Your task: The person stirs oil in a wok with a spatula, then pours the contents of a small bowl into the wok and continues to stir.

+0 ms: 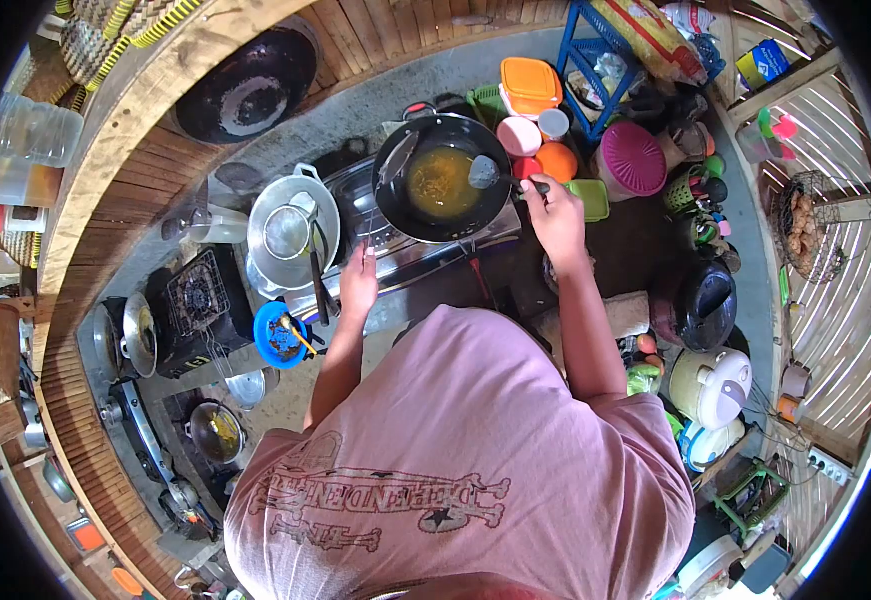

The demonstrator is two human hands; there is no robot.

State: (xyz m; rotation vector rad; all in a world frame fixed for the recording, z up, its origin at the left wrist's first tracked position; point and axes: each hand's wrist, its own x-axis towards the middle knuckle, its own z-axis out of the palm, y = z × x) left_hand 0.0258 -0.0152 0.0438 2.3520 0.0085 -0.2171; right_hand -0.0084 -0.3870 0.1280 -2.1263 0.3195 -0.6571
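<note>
Right hand point(555, 215) clenched round the ladle point(482, 172) handle, its bowl in the yellow broth in the wok point(407, 215). Left hand point(358, 285) at the gas stove point(410, 252) front; cannot tell its grip. Risk: nothing steadies the wok, so a hard stir may slop hot broth.

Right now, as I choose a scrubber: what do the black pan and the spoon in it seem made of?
The pan looks like dark metal, maybe coated or seasoned: black, dull sheen on its rim. The spoon, held in the right hand, looks like bare metal: grey, reflective bowl.
</note>
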